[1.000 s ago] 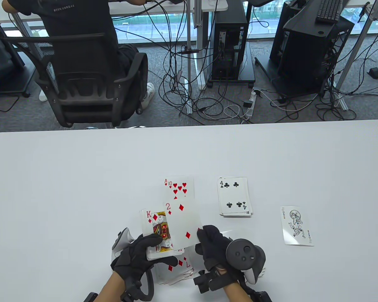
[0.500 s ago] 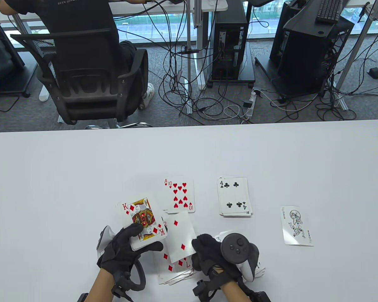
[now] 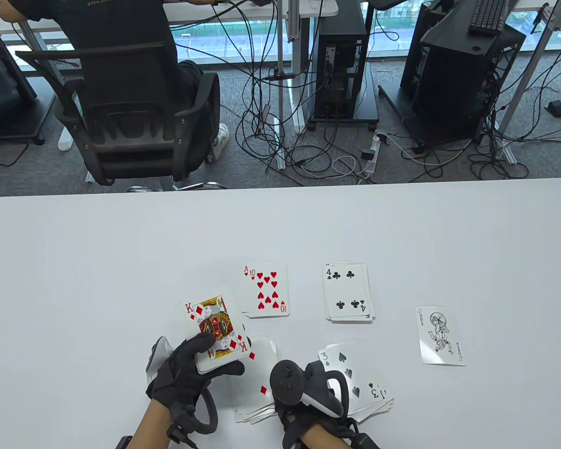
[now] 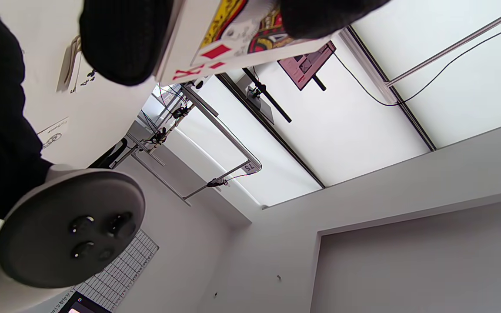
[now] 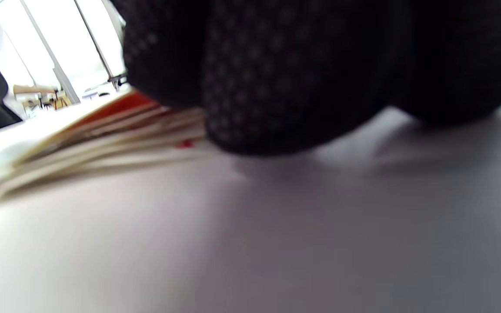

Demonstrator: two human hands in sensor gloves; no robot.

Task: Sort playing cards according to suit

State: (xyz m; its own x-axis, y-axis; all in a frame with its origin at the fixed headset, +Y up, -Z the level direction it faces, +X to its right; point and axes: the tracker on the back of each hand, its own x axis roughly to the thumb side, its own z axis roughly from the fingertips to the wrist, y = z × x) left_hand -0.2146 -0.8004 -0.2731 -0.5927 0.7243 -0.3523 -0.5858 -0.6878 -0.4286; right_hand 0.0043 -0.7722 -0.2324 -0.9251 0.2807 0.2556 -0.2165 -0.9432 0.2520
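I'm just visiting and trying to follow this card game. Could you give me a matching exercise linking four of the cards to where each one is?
Cards:
1. red king of diamonds card
2. red ten of hearts card
3. black four of clubs card
4. black-and-white joker card

Places:
A. alone, far right
B. atop the middle pile
C. held in the left hand
D. atop the pile between hearts and joker

Pairs: 1-C, 2-B, 3-D, 4-A

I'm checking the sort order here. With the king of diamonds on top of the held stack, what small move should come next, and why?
Probably the right hand lifts off the loose diamond pile, then takes the red king of diamonds from the left hand; it belongs on that pile.
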